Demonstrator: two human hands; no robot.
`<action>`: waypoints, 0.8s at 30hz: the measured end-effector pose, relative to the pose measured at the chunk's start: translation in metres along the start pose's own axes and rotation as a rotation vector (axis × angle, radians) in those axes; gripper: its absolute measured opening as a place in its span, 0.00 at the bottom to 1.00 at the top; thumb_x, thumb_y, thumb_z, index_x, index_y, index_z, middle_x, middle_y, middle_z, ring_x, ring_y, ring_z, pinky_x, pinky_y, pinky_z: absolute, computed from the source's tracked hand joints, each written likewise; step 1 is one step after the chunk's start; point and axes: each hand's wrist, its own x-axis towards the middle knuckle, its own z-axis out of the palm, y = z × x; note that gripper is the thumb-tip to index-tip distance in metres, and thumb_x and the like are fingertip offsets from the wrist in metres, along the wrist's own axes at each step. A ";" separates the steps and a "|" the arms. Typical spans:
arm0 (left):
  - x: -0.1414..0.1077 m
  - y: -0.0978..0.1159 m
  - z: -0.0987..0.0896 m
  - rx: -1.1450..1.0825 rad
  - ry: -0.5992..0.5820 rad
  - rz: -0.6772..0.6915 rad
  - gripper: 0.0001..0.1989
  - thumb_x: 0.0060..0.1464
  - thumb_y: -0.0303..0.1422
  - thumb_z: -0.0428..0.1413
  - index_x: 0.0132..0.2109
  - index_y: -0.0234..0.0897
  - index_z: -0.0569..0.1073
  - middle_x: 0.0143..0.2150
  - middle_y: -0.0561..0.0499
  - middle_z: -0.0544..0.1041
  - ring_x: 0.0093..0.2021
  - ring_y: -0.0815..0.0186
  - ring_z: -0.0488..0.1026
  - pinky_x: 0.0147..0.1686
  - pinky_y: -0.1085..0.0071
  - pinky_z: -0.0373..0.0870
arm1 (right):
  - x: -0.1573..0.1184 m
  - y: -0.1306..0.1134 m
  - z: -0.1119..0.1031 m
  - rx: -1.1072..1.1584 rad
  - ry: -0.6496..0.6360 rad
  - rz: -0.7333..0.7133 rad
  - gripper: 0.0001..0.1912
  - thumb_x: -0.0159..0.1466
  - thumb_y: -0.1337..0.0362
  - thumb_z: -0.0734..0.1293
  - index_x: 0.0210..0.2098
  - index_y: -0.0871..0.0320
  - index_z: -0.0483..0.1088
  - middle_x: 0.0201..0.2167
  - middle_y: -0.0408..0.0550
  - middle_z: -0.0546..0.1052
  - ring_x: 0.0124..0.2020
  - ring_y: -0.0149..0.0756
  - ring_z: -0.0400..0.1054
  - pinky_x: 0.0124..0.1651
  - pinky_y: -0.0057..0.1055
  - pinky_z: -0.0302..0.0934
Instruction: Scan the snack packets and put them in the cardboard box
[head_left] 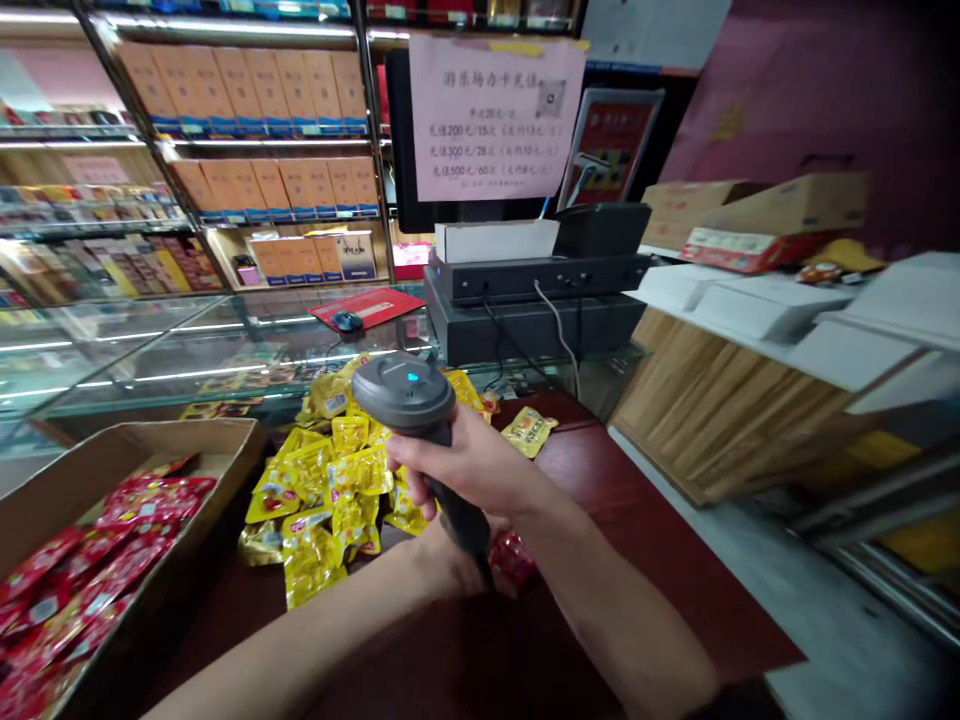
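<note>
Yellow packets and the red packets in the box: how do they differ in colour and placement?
The yellow packets are mainly yellow; the red packets are mainly red.
The yellow packets lie heaped on the dark red surface; the red packets lie inside the cardboard box.
The yellow packets are nearer the right hand than the red packets.
Both have shiny wrappers.

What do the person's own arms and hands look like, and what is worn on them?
Both the left forearm and the right forearm look slim and bare, with no watch or bracelet visible. The right hand wears no glove. The left hand is partly hidden, so rings there cannot be judged. A dark edge near the right elbow may be a sleeve.
</note>
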 end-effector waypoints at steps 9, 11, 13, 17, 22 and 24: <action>-0.084 0.000 -0.060 0.388 0.075 -0.172 0.20 0.50 0.34 0.61 0.51 0.39 0.71 0.53 0.43 0.74 0.52 0.53 0.70 0.53 0.59 0.66 | 0.005 0.009 0.008 -0.067 -0.039 -0.006 0.09 0.62 0.61 0.66 0.28 0.59 0.67 0.14 0.37 0.69 0.13 0.25 0.63 0.19 0.22 0.60; -0.110 0.000 -0.078 0.484 0.094 -0.279 0.13 0.51 0.38 0.61 0.42 0.38 0.73 0.44 0.44 0.77 0.48 0.53 0.71 0.49 0.60 0.66 | 0.009 0.015 0.013 -0.091 -0.060 0.016 0.09 0.62 0.60 0.66 0.29 0.59 0.67 0.14 0.37 0.69 0.13 0.25 0.63 0.19 0.22 0.60; -0.133 -0.001 -0.091 0.547 0.075 -0.375 0.10 0.53 0.40 0.59 0.34 0.38 0.72 0.37 0.44 0.77 0.43 0.54 0.72 0.46 0.61 0.65 | 0.012 0.022 0.019 -0.120 -0.078 0.037 0.09 0.61 0.59 0.67 0.29 0.58 0.67 0.14 0.36 0.70 0.13 0.25 0.63 0.18 0.22 0.59; -0.166 -0.004 -0.098 0.454 0.093 -0.554 0.08 0.57 0.37 0.54 0.41 0.40 0.74 0.35 0.46 0.78 0.38 0.57 0.75 0.38 0.67 0.65 | 0.018 0.038 0.034 -0.151 -0.121 0.109 0.09 0.61 0.59 0.67 0.30 0.57 0.65 0.14 0.36 0.70 0.12 0.26 0.63 0.18 0.22 0.58; -0.183 -0.009 -0.094 0.279 0.201 -0.588 0.06 0.55 0.33 0.54 0.39 0.40 0.74 0.36 0.46 0.79 0.37 0.58 0.77 0.37 0.69 0.66 | 0.018 0.050 0.050 -0.149 -0.188 0.180 0.09 0.60 0.60 0.68 0.32 0.57 0.64 0.13 0.34 0.69 0.12 0.26 0.62 0.18 0.22 0.58; -0.180 -0.017 -0.099 0.130 0.309 -0.623 0.06 0.52 0.34 0.58 0.38 0.38 0.72 0.32 0.47 0.78 0.34 0.59 0.77 0.34 0.69 0.67 | 0.017 0.049 0.052 -0.154 -0.182 0.189 0.09 0.60 0.59 0.68 0.32 0.57 0.64 0.13 0.34 0.69 0.12 0.25 0.61 0.18 0.22 0.57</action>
